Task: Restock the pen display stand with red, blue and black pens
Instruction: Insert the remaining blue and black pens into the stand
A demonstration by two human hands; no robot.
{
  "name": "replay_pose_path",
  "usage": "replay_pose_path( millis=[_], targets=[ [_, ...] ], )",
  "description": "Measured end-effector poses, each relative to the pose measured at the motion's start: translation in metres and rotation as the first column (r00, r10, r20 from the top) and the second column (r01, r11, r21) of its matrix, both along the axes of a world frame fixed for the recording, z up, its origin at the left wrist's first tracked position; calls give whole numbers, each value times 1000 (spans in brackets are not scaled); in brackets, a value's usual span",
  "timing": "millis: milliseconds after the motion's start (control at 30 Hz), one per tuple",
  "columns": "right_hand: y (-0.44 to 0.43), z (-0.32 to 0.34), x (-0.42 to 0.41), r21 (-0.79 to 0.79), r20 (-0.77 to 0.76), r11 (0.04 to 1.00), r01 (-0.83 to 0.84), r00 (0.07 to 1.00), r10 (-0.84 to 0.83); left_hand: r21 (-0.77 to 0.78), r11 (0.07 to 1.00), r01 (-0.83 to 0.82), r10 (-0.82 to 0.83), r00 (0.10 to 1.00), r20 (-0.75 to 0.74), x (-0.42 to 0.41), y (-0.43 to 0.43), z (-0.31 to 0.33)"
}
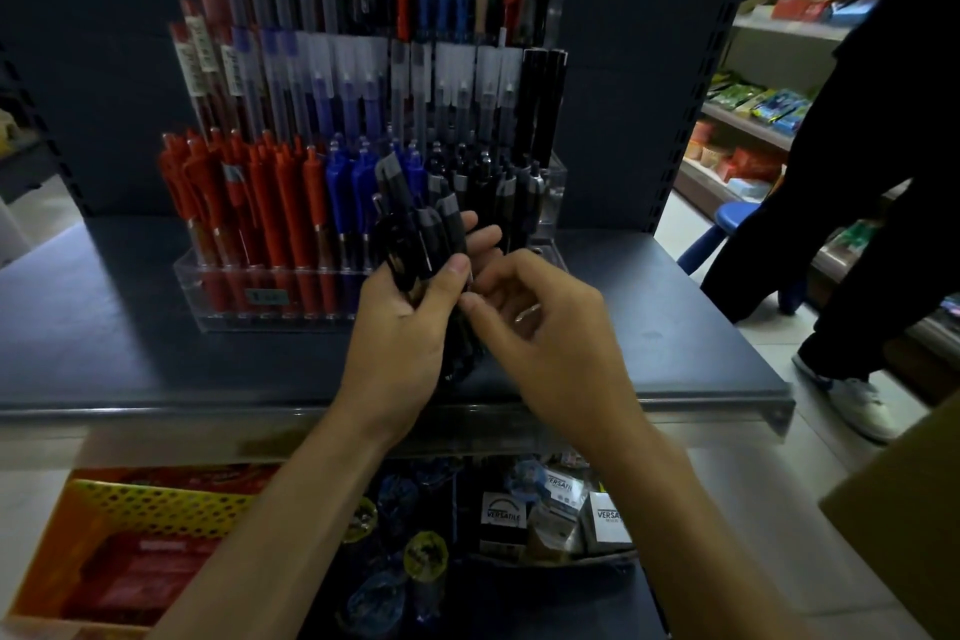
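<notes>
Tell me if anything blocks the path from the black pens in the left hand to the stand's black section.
Nothing visible does. The left hand holds the black pens right before the display stand, and the black section lies just behind, though pens already crowd it.

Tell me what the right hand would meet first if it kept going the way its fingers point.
The bundle of black pens gripped in the left hand. The right hand points left at the barrels below the left thumb; its fingers look nearly on them, though I cannot tell whether they touch.
</notes>
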State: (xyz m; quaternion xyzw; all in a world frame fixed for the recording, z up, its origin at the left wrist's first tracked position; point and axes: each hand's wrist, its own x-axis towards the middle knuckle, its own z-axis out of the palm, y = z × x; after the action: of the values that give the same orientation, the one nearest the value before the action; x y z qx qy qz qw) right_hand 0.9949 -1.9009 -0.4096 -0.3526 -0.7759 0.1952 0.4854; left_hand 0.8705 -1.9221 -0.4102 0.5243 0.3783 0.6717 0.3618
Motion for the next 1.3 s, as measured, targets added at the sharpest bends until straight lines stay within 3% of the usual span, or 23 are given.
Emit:
replay_pose_path(
  millis=[200,333,567,733,833,933,1067,1167,1300],
  targets=[
    [0,-2,-9,-3,-22,999,37,999,-37,14,999,30,-30,999,-30,-2,2,-1],
    [6,3,-1,-82,-63,997,11,998,-16,-3,998,60,-59,996,59,0,3,-2],
    [32,14,31,-127,-335,979,158,922,-192,-3,1000,1,-1,992,125,-1,7,-1],
    [34,21,28,-163,-481,982,92,862,-160,2,1000,-10,10,992,128,-1,8,-2],
    [36,25,23,-139,-486,986,96,861,-152,3,1000,-18,18,992,128,-1,9,-2],
    [42,23,20,-115,-417,986,122,895,-159,-1,999,-39,39,994,105,-1,10,-3],
    [42,13,11,-46,-165,970,240,955,-245,25,997,-76,74,996,55,-2,11,-4],
    [40,5,7,109,73,917,385,916,-393,15,997,-73,72,996,49,-2,11,-5],
    [38,1,11,27,167,906,423,891,-421,-13,999,-38,39,998,52,-2,10,-3]
  ],
)
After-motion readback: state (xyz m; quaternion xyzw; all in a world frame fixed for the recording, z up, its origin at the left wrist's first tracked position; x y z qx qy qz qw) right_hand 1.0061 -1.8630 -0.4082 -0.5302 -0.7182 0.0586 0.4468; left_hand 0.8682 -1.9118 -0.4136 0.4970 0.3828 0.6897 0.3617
